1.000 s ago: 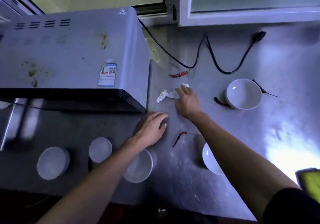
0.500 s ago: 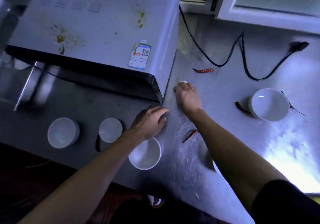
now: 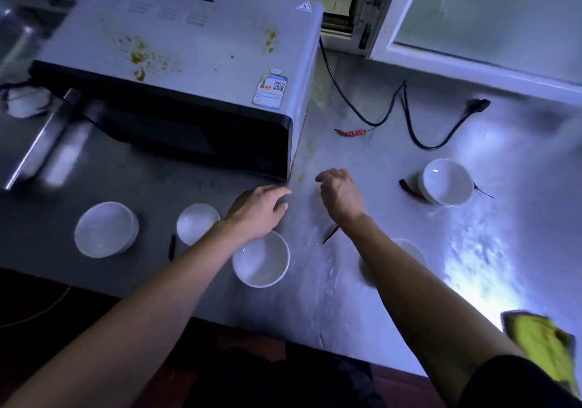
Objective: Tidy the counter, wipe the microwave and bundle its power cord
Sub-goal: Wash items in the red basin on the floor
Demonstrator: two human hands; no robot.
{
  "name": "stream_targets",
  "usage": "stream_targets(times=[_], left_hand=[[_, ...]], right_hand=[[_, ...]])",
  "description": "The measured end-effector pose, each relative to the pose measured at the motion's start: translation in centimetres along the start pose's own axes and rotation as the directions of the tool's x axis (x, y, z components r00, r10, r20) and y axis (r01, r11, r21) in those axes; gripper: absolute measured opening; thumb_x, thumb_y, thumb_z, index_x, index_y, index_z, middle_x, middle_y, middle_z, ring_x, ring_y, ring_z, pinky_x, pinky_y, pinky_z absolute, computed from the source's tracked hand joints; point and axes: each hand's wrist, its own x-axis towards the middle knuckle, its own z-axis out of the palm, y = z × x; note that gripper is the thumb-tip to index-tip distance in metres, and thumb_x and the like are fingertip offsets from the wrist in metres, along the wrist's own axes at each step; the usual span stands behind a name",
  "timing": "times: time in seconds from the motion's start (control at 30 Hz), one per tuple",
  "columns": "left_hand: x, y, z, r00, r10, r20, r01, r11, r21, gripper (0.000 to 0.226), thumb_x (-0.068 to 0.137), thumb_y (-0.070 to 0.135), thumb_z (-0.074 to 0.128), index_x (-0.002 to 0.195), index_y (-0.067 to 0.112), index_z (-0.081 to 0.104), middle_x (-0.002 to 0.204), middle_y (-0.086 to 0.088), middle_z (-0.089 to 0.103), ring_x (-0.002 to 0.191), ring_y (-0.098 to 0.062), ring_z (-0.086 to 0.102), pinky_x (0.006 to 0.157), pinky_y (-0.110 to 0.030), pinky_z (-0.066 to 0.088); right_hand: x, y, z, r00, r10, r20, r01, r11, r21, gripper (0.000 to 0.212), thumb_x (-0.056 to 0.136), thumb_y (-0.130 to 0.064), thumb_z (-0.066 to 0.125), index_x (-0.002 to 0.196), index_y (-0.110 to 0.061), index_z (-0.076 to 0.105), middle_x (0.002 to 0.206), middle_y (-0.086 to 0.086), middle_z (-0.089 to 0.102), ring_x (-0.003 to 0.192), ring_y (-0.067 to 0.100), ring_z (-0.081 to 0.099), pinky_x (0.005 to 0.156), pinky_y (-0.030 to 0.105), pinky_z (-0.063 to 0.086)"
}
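Two hands hover low over the worktop (image 3: 362, 288): my right hand (image 3: 341, 195) is curled, perhaps around picked-up scrap, my left hand (image 3: 259, 212) lies relaxed. The stained microwave (image 3: 189, 45) sits behind; its power cord (image 3: 406, 114) trails loose, unbundled.

Both forearms are bare from the wrist back to where they leave the picture, the left arm (image 3: 151, 307) running off at about 7 o'clock and the right arm (image 3: 419, 284) at about 5 o'clock. The left hand (image 3: 256, 212) and right hand (image 3: 340, 192) wear no gloves, rings, watch or bands that can be seen. A dark, short sleeve (image 3: 516, 382) with a rounded hem covers the right upper arm at the 5 o'clock corner; its fabric looks plain, with no marking visible in the dim light.
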Motion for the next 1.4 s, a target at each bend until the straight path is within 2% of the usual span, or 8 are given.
stream_targets(times=[0.33,0.47,0.6,0.7,0.83,0.97,1.2,1.4], left_hand=[[-9.4,-6.5,-2.5,0.997,-0.023,-0.067,0.022,1.0,-0.021,0.036,0.098,0.034,0.051,0.133,0.025,0.057,0.138,0.007,0.057,0.124,-0.02,0.054,0.094,-0.033,0.045],[-15.6,-11.1,-3.9,0.987,-0.084,-0.137,0.08,0.996,-0.036,0.031,0.095,0.032,0.054,0.124,0.026,0.062,0.124,0.003,0.064,0.109,-0.025,0.06,0.082,-0.036,0.051],[-22.6,-15.9,-5.5,0.964,-0.157,-0.216,0.138,0.985,-0.1,0.021,0.094,0.025,0.056,0.11,0.018,0.067,0.109,-0.003,0.068,0.1,-0.028,0.063,0.072,-0.035,0.048],[-28.6,-19.8,-6.1,0.934,-0.251,-0.254,0.23,0.967,-0.108,0.029,0.093,0.031,0.057,0.12,0.025,0.064,0.122,0.0,0.067,0.109,-0.027,0.062,0.086,-0.038,0.052],[-35.3,-24.9,-6.1,0.889,-0.356,-0.288,0.331,0.934,-0.131,0.035,0.094,0.032,0.057,0.129,0.027,0.06,0.131,0.005,0.063,0.119,-0.021,0.058,0.091,-0.031,0.047],[-40.5,-29.1,-5.8,0.83,-0.475,-0.293,0.43,0.879,-0.206,0.038,0.096,0.035,0.056,0.133,0.027,0.057,0.136,0.002,0.059,0.124,-0.021,0.055,0.101,-0.037,0.046],[-47.4,-33.8,-5.2,0.711,-0.613,-0.343,0.54,0.79,-0.292,0.038,0.096,0.039,0.054,0.132,0.028,0.057,0.135,0.004,0.057,0.126,-0.021,0.053,0.101,-0.039,0.046],[-50.1,-38.7,-5.2,0.636,-0.703,-0.319,0.623,0.711,-0.325,0.036,0.095,0.036,0.055,0.129,0.025,0.06,0.133,0.003,0.06,0.124,-0.022,0.055,0.099,-0.038,0.048]], right_hand=[[-5.0,-11.6,-0.1,0.993,-0.102,-0.066,0.104,0.994,0.024,0.028,0.081,0.001,0.054,0.103,-0.004,0.071,0.101,0.017,0.07,0.094,0.039,0.057,0.066,0.043,0.052],[-6.8,-18.7,1.1,0.972,-0.218,-0.086,0.223,0.974,0.05,0.024,0.078,0.001,0.056,0.093,-0.005,0.073,0.09,0.017,0.069,0.086,0.04,0.059,0.066,0.041,0.052],[-8.7,-26.6,3.1,0.948,-0.313,-0.058,0.317,0.944,0.09,0.026,0.08,-0.001,0.055,0.099,-0.007,0.073,0.098,0.012,0.07,0.091,0.036,0.06,0.072,0.038,0.052],[-10.4,-32.3,4.8,0.901,-0.434,-0.012,0.433,0.894,0.117,0.028,0.075,-0.004,0.05,0.093,-0.005,0.072,0.09,0.016,0.069,0.084,0.037,0.061,0.073,0.037,0.05],[-12.9,-38.8,7.1,0.861,-0.509,0.017,0.501,0.853,0.147,0.03,0.083,-0.005,0.054,0.107,-0.006,0.071,0.107,0.016,0.069,0.099,0.039,0.061,0.071,0.042,0.053],[-14.2,-44.3,9.1,0.798,-0.597,0.079,0.584,0.799,0.141,0.029,0.087,-0.004,0.058,0.113,-0.005,0.07,0.112,0.018,0.068,0.105,0.038,0.06,0.076,0.042,0.05],[-15.1,-52.5,13.4,0.634,-0.755,0.171,0.721,0.656,0.223,0.022,0.085,-0.008,0.056,0.102,-0.006,0.07,0.099,0.019,0.069,0.09,0.04,0.063,0.073,0.045,0.054],[-14.5,-58.0,18.5,0.55,-0.812,0.195,0.757,0.584,0.293,0.018,0.082,-0.006,0.059,0.095,-0.008,0.072,0.093,0.013,0.068,0.084,0.037,0.063,0.071,0.043,0.054]])
